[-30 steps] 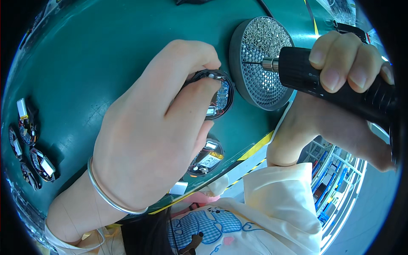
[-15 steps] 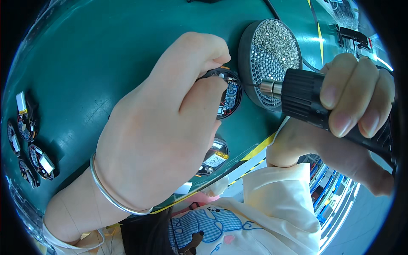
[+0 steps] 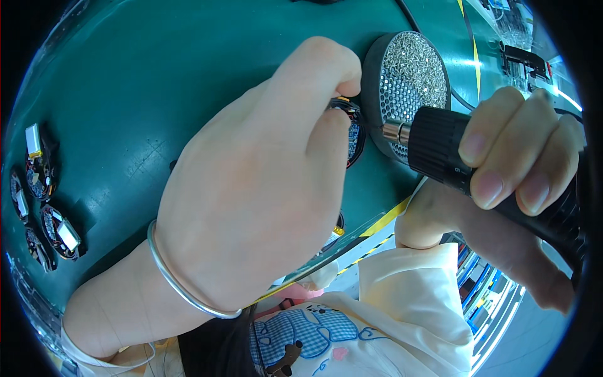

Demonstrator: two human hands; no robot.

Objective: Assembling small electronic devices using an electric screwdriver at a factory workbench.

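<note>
My left hand (image 3: 254,166) is closed, thumb and forefinger pinched at a round black housing with a circuit board (image 3: 356,143) inside. The hand hides most of that housing, and whatever lies between the fingertips does not show. My right hand (image 3: 524,151) is wrapped round a black electric screwdriver (image 3: 440,141), held almost level. Its metal nose points left at the housing; where the thin bit ends is hard to make out. Just beyond stands a round dark screw tray (image 3: 372,78) with a perforated plate, partly covered by loose small screws (image 3: 414,60).
Several round circuit-board units (image 3: 59,232) with silver battery packs lie at the left on the green mat (image 3: 151,69). Another unit (image 3: 339,230) peeks out below my left hand. Yellow tape (image 3: 383,218) marks the near edge. A black cable (image 3: 408,16) runs behind the tray.
My left hand has shifted right and covers more of the housing and of the unit below it. The screwdriver has moved slightly left and down.
</note>
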